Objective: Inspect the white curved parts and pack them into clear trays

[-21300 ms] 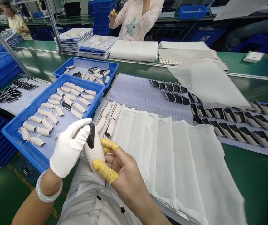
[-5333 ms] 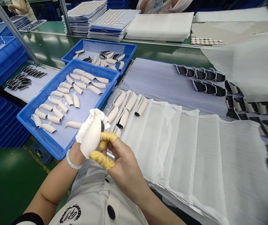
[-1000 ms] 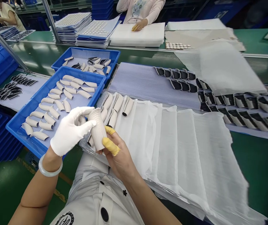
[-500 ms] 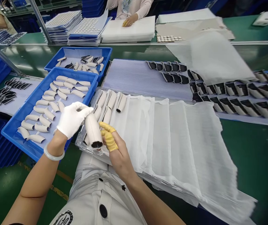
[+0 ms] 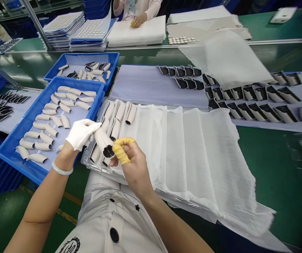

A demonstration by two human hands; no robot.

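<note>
A cream, ribbed, curved tube [image 5: 102,140] with a black inside is held over the lap-side edge of a clear plastic tray [image 5: 98,169]. My left hand [image 5: 81,134], in a white glove, grips its upper end. Yellow finger covers are on the thumb and forefinger of my right hand [image 5: 133,160], which pinch the rim of the tube's open lower end. Under and beside the held tube, similar cream tubes [image 5: 131,114] lie in rows in the tray, between folds of thin white sheet [image 5: 182,140] that spreads to the right.
To the left a blue bin [image 5: 5,149] holds many cream tubes, with a second blue bin [image 5: 115,65] behind it. Black-lined pieces [image 5: 260,94] stand on a lilac ribbed sheet [image 5: 140,84] at the back. Across the bench a co-worker's hand [image 5: 138,21] rests on white sheets.
The held tube has tilted, its open black end turning towards my right hand. My right fingers have moved onto its rim. The whole view has shifted slightly.
</note>
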